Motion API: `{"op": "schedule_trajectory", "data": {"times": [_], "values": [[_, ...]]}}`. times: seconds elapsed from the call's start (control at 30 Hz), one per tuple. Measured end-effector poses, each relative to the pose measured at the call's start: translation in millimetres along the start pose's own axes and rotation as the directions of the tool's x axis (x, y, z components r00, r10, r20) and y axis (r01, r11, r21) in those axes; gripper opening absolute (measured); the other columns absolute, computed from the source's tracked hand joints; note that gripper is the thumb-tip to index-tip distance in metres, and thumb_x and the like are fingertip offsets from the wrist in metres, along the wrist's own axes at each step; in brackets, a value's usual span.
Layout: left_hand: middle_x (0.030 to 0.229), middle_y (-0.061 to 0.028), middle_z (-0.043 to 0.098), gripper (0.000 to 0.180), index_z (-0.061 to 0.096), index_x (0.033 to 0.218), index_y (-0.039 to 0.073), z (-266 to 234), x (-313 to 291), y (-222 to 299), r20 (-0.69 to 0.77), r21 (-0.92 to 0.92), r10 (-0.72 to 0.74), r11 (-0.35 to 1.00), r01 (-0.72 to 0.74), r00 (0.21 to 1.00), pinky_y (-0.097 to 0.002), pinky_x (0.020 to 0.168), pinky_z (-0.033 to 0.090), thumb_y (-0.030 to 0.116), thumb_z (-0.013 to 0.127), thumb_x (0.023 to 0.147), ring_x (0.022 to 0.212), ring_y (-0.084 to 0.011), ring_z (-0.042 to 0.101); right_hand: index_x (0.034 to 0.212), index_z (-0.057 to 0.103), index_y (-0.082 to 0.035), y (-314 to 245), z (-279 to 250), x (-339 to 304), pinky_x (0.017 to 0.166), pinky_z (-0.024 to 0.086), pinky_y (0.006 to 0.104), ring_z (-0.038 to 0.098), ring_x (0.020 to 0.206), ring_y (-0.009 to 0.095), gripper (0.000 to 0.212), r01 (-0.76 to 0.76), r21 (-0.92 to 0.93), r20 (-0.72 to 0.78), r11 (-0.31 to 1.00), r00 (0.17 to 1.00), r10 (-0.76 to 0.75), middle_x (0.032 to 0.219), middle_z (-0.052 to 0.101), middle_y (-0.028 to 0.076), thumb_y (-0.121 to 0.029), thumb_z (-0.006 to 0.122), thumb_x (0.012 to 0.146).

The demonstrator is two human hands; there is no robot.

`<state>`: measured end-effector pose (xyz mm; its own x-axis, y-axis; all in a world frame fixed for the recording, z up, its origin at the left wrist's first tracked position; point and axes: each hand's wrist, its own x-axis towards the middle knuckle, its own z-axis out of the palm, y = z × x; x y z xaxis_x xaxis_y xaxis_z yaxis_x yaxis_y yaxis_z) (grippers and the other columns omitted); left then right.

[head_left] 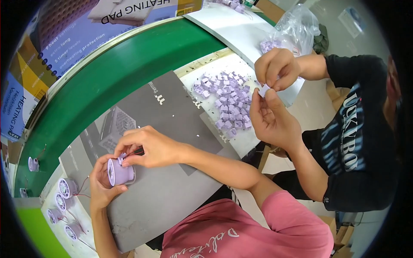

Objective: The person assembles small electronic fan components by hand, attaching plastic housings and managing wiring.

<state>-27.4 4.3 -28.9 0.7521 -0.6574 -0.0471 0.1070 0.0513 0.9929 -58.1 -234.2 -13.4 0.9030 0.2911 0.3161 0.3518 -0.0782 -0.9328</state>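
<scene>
A lilac, cup-shaped housing (122, 173) lies on its side over the grey cardboard, its round end turned to the left. My left hand (101, 185) is closed around it, thumb below and fingers at the upper edge. My right hand (148, 147) pinches a small lilac plastic piece (122, 158) against the top of the housing. Something thin and dark (138, 151), perhaps wires, runs between these fingers and the palm; I cannot tell exactly what it is.
Several lilac housings with thin wires (67, 188) stand at the lower left. A heap of small lilac pieces (230, 101) lies on the white surface ahead right. At right, a co-worker's hands (277, 79) hold a small lilac piece. A green belt (129, 86) curves behind the cardboard (172, 198).
</scene>
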Motion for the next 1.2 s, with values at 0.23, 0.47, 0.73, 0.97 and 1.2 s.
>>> {"op": "schedule_trajectory", "data": {"times": [0.23,0.47,0.73,0.97,1.2], "values": [[0.124,-0.0104,0.059,0.084,0.048,0.133,0.001,2,-5,0,-0.05,0.02,0.053,0.998,-0.052,0.997,-0.0345,0.101,0.046,0.011,0.094,0.063,0.116,-0.0199,0.058,0.104,0.071,-0.001,1,4,2,0.083,0.058,0.0293,0.07,0.088,0.018,0.026,0.051,0.075,-0.062,0.996,0.997,-0.046,0.098,0.069,0.01,-0.003,0.079,0.079],[0.13,-0.0104,0.058,0.081,0.046,0.136,0.002,-2,-5,0,0.049,-0.057,0.089,0.995,-0.086,0.995,-0.0358,0.104,0.048,-0.005,0.087,0.067,0.123,-0.0199,0.056,0.098,0.074,0.0,-2,6,2,0.075,0.057,0.0329,0.07,0.084,0.024,0.022,0.135,-0.188,-0.028,0.973,0.989,-0.143,0.092,0.071,0.011,-0.002,0.079,0.076],[0.129,-0.0094,0.058,0.072,0.051,0.133,0.001,-1,-10,7,0.083,0.161,0.105,0.98,-0.117,0.991,-0.0346,0.104,0.046,-0.001,0.086,0.07,0.121,-0.0189,0.057,0.097,0.072,0.001,2,7,-1,0.076,0.058,0.032,0.07,0.088,0.024,0.022,0.155,-0.195,0.059,0.968,0.987,-0.147,0.098,0.072,0.011,0.003,0.078,0.075],[0.134,-0.0093,0.053,0.073,0.047,0.135,0.003,-7,-5,4,0.044,-0.055,0.121,0.991,-0.119,0.992,-0.0347,0.109,0.041,0.0,0.085,0.073,0.128,-0.0188,0.051,0.11,0.073,-0.011,-14,8,9,0.1,0.04,0.0437,0.061,0.112,0.026,0.04,0.297,-0.636,0.005,0.712,0.925,-0.381,0.107,0.07,0.004,-0.017,0.082,0.071],[0.13,-0.0119,0.051,0.069,0.056,0.128,0.008,-13,-2,12,0.096,0.339,0.351,0.868,-0.362,0.931,-0.0389,0.107,0.041,0.013,0.089,0.068,0.13,-0.028,0.048,0.106,0.074,-0.014,-12,11,3,0.108,0.029,0.0484,0.058,0.118,0.023,0.034,0.295,-0.724,0.064,0.624,0.929,-0.365,0.104,0.071,-0.002,-0.024,0.082,0.074]]}}
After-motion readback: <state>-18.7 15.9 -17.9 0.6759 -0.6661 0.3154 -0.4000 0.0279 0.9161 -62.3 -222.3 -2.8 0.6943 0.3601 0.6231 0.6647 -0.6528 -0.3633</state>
